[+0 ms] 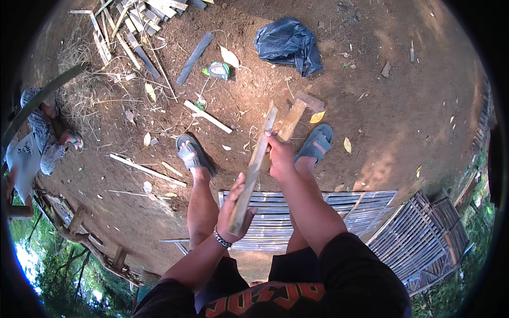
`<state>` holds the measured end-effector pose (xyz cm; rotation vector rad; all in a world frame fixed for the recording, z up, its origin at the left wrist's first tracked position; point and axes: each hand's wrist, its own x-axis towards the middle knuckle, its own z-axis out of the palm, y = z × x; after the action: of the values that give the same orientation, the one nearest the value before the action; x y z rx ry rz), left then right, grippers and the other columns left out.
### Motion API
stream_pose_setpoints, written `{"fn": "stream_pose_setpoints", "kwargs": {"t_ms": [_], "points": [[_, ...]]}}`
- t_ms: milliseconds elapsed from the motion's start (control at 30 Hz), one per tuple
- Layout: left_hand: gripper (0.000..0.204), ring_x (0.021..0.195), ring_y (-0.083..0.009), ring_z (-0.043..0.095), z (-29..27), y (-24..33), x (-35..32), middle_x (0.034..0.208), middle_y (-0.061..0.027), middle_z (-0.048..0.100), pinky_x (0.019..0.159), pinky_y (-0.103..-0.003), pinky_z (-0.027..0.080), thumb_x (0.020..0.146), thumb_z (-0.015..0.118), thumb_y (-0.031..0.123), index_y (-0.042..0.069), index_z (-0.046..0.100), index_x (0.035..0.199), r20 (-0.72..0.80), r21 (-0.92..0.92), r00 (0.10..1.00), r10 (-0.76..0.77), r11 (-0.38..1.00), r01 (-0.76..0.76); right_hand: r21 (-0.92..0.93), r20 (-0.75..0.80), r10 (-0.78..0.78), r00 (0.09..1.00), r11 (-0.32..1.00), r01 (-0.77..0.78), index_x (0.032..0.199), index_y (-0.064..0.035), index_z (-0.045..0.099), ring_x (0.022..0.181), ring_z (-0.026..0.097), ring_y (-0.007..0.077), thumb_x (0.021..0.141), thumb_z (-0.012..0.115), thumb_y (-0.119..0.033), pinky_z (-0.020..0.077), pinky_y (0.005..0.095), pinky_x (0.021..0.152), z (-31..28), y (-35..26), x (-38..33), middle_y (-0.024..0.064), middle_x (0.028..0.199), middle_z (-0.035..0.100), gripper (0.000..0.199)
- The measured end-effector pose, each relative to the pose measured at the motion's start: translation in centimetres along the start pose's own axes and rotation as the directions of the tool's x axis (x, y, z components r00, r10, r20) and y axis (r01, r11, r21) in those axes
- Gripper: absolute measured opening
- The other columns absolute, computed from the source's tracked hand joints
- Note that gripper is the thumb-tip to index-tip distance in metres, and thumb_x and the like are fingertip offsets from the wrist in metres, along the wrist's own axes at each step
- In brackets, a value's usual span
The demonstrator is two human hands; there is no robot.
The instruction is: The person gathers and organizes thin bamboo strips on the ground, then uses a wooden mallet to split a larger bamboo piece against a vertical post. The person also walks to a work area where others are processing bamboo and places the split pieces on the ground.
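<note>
My left hand (233, 206) is closed around the lower end of a long flat wooden slat (256, 163), fingers spread along one side and the thumb on the other. The slat slants up and away between my feet. My right hand (281, 154) grips a hammer-shaped tool (292, 121) with a pale wooden handle and a rusty brown head. The head points away from me, close to the ground beside a yellow leaf. At the slat's middle, my right thumb and fingertips lie against its edge. The lower end of the tool's handle is hidden in my fist.
A bamboo-slat bench (265, 233) is beneath me, another bamboo platform (413, 238) at right. Ahead lie a black plastic bag (289, 45), a green-and-white packet (218, 70), loose wood strips (207, 116) and a wood pile (146, 16). Another person (40, 132) sits at far left.
</note>
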<state>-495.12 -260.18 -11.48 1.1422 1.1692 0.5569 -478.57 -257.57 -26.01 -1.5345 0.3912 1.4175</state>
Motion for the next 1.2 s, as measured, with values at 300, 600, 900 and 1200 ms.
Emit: {"fn": "stream_pose_setpoints", "kwargs": {"t_ms": [300,600,900,1200], "points": [[0.057,0.118,-0.0169,0.056,-3.4,0.9,4.1,0.13,-0.0113,0.056,0.092,-0.032,0.049,0.102,0.05,0.015,0.008,0.025,0.152,0.667,-0.485,0.623,-0.408,0.397,0.779,-0.158,0.166,-0.09,0.982,0.981,0.116,0.101,-0.0074,0.05,0.056,0.053,0.0081,0.085,0.073,-0.006,0.0454,0.0245,0.049,0.0,-10.5,-8.3,0.0014,0.077,0.059,0.027],[0.026,0.057,-0.0166,0.059,1.4,8.8,3.0,0.076,-0.0058,0.058,0.054,-0.029,0.051,0.103,0.047,0.025,0.006,0.048,0.121,0.506,-0.326,0.666,-0.548,0.594,0.736,-0.258,0.127,-0.24,0.962,0.929,0.266,0.102,-0.0017,0.05,0.053,0.053,0.0092,0.086,0.074,-0.008,0.043,0.0236,0.045,1.5,-13.8,-15.0,0.0046,0.079,0.059,0.029],[0.026,0.054,-0.0103,0.058,-3.2,17.3,-1.1,0.072,-0.0024,0.058,0.049,-0.026,0.048,0.105,0.043,0.029,0.004,0.05,0.107,0.461,0.409,0.669,-0.583,0.809,0.423,-0.377,-0.034,-0.403,0.915,0.853,0.362,0.099,-0.0028,0.054,0.056,0.055,0.0093,0.075,0.086,-0.02,0.0419,0.0256,0.044,-3.1,-17.7,-20.7,0.0036,0.076,0.06,0.043],[0.025,0.06,-0.016,0.061,-1.2,24.8,-3.8,0.074,-0.0069,0.063,0.055,-0.03,0.052,0.103,0.044,0.025,0.002,0.052,0.109,0.597,0.535,0.489,-0.636,0.77,0.348,-0.648,0.067,-0.599,0.798,0.582,0.491,0.107,-0.0016,0.061,0.088,0.067,0.0317,0.082,0.076,-0.03,0.0505,0.0424,0.078,-7.6,-21.3,-29.7,0.0183,0.093,0.068,0.041]]}}
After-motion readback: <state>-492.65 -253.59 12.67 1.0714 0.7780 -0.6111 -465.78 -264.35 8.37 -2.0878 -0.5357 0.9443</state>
